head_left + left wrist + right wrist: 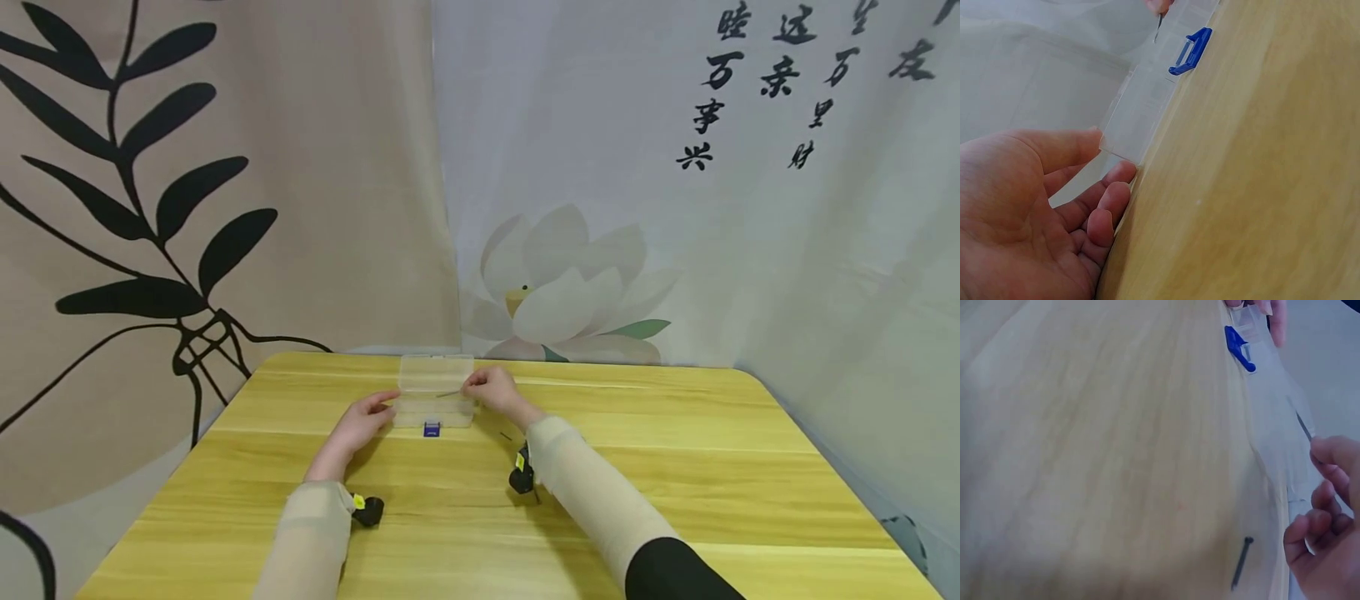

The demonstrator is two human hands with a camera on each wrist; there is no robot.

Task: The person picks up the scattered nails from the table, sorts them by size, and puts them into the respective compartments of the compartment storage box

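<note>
A clear plastic box (433,410) lies on the table with its lid (437,372) raised at the back and a blue latch (431,429) at its front. The left hand (365,419) holds the box's left end, its fingertips (1124,171) at the corner edges in the left wrist view. Over the box's right side, the right hand (491,388) pinches a thin dark metal pin, like a screw or nail (1303,425), between thumb and forefinger. Its far end points left over the box. The other right fingers are loosely curled.
A dark screw or nail (1242,562) lies on the wooden table (675,467), to the right of the box. A second thin dark piece (537,497) shows near the right wrist camera (521,473). A printed cloth (337,208) hangs behind the table.
</note>
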